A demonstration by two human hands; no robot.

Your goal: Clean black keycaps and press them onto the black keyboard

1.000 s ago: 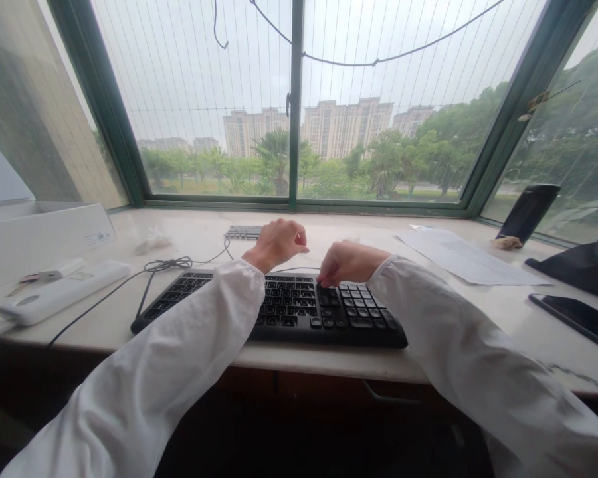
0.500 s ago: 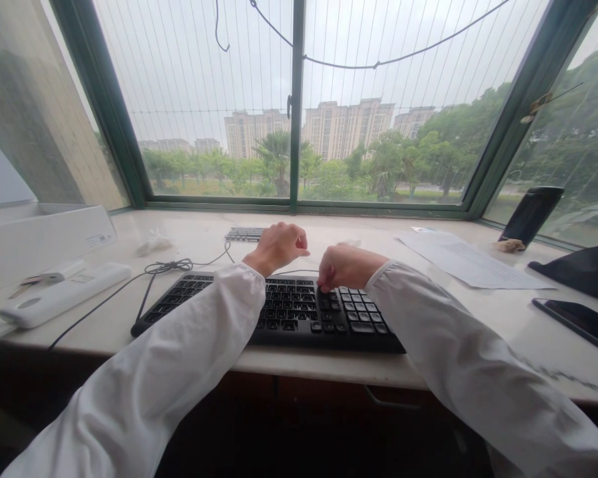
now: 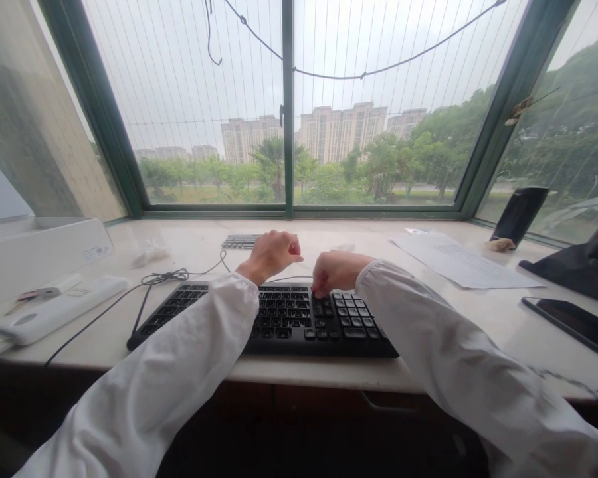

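A black keyboard point(image 3: 284, 325) lies on the ledge. Most sockets in its main block look bare of caps, while the number pad point(image 3: 353, 315) at the right has its caps on. My right hand point(image 3: 339, 271) is closed in a pinch, its fingertips down on a keycap at the upper left of the navigation keys. Behind the keyboard's middle, my left hand point(image 3: 274, 252) hovers with curled fingers and the thumb close to them. Whatever it may hold is hidden. Close behind that hand, a block of loose keycaps point(image 3: 239, 241) sits in rows.
Left of the keyboard are a bundled cable point(image 3: 167, 275), a white power strip point(image 3: 62, 311), keys point(image 3: 22, 299) and a white box point(image 3: 44, 249). To the right lie paper sheets point(image 3: 463, 259), a phone point(image 3: 573, 322) and a dark upright object point(image 3: 521, 212). A window stands behind.
The camera view has shifted slightly, moving the scene a little left and down. Both hands keep nearly the same places over the keyboard, the right fingertips staying at the same key.
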